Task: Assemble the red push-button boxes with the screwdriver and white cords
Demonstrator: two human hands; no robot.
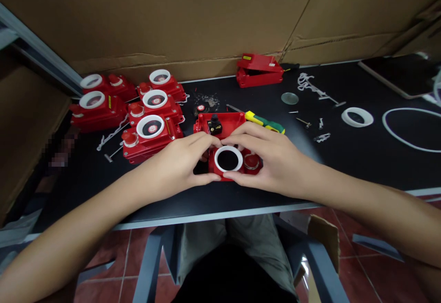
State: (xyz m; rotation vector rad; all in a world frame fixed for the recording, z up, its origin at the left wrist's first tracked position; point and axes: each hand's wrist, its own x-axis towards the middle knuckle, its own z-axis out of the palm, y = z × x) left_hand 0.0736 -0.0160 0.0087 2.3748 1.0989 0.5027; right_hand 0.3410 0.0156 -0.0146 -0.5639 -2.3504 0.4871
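My left hand and my right hand curve round a white plastic ring from both sides, thumbs at its near edge and fingers at its far edge. The ring sits on a red box cover, over a round dark opening. Beside it on the cover is a red round knob, partly behind my right fingers. Just beyond my fingers lies an open red box half with a black switch block inside. A yellow-green screwdriver rests behind my right hand.
Several red boxes with white rings, such as one, stand at left. Another red box stands at the back. To the right lie a glass disc, a loose white ring, screws, chains, a large thin white hoop and a tablet-like device.
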